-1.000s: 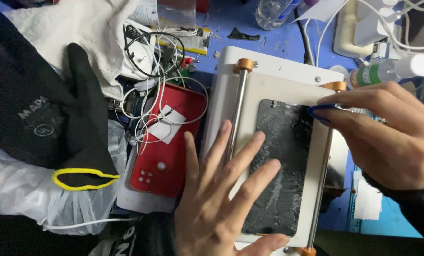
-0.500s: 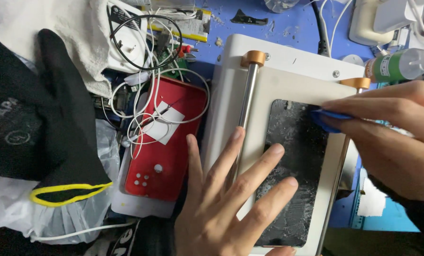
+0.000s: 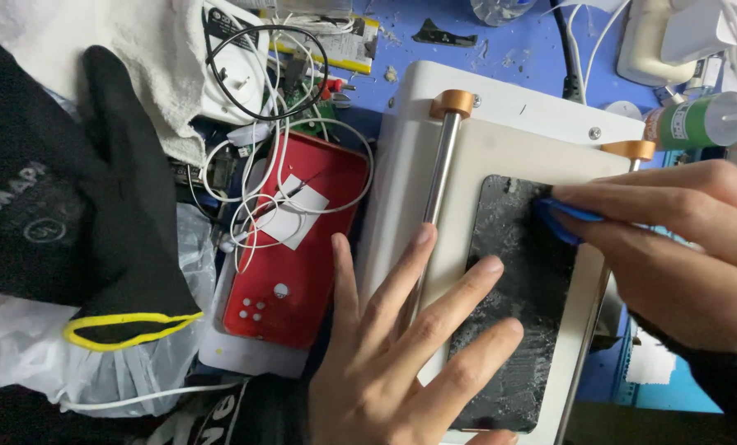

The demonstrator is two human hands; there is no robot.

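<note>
Far left: black work glove (image 3: 96, 206) with a yellow cuff edge lies limp over a white plastic bag (image 3: 22, 363), set aside, not worn. Next to it a red phone-shaped case (image 3: 294, 247) rests face down on a white pad, with white cables (image 3: 261, 198) looped loosely over it; a white cloth (image 3: 138, 74) sits behind. Centre: white plate machine (image 3: 500, 140) with two metal rails capped in orange stands on the blue surface (image 3: 500, 49). The dark phone panel (image 3: 521, 305), its face rough with grey residue, lies flat on the plate between the rails. Left hand (image 3: 401, 363) enters from below, palm down, fingers spread wide; fingertips reach over the left rail and onto the panel's left edge, apparently to pin it so it cannot slide. Grip: splayed and flat, holding nothing. Right hand (image 3: 682, 247) comes in from the right, wrist raised, thumb and fingers pressed together pinching a thin blue pick (image 3: 566, 218), its tip laid against the panel's upper right area, low-angled as for scraping. Far right: green-labelled bottle (image 3: 698, 119) lies on its side within reach behind the right hand.
</note>
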